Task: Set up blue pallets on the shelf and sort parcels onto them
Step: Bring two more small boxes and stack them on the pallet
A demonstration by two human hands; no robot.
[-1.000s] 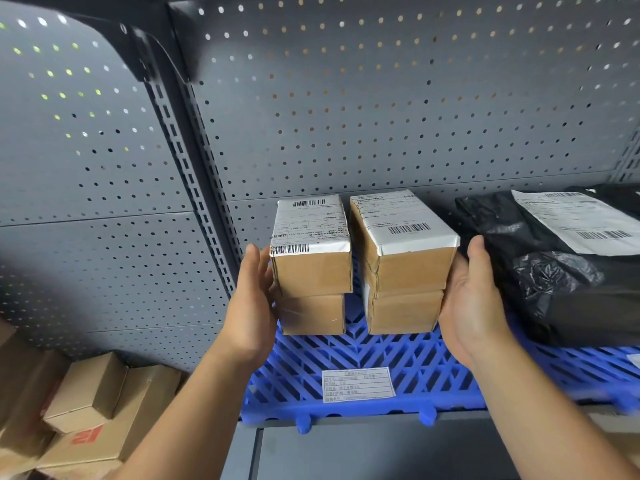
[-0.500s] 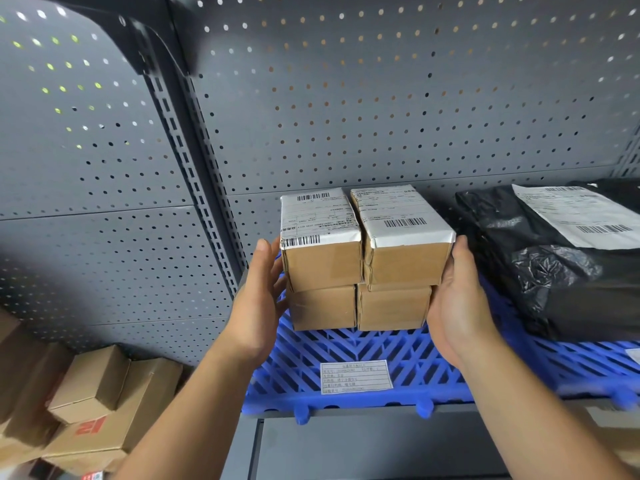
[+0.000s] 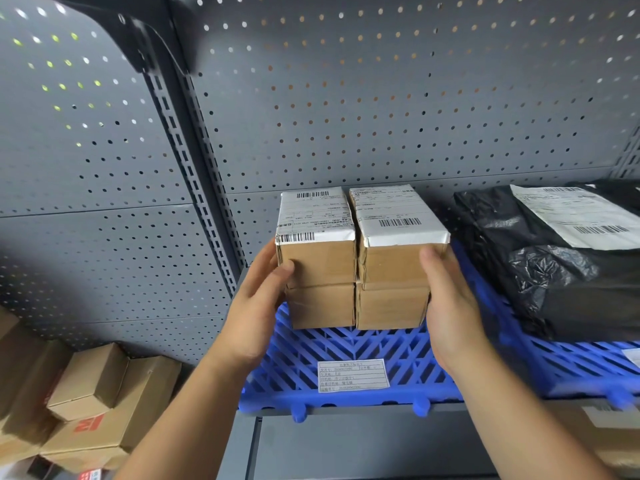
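As the arms stand: both forearms rise from the lower edge toward the shelf (image 3: pixel 363 427), palms facing each other across the boxes
Left hand (image 3: pixel 256 306): pressed flat to the outer side of the left stack (image 3: pixel 320 271), thumb hooked round onto the front of its upper box
Right hand (image 3: pixel 450 306): against the outer side of the right stack (image 3: pixel 394 268), thumb laid on the front of its upper box
Fingers: grasping the stacks from either side; the fingers themselves run back along the box sides, mostly hidden
Cardboard boxes: four, in two stacks of two, the stacks touching side by side; each upper box carries a white barcode label
Where they are: standing on the blue pallet (image 3: pixel 346 348), near its left end
Pallet label (image 3: pixel 353 379): one, near the front edge
Black parcel (image 3: pixel 554 271): on the blue grid to the right, apart from the stacks, white label on top
Loose cartons (image 3: pixel 97 393): several, lower left, exact count unclear
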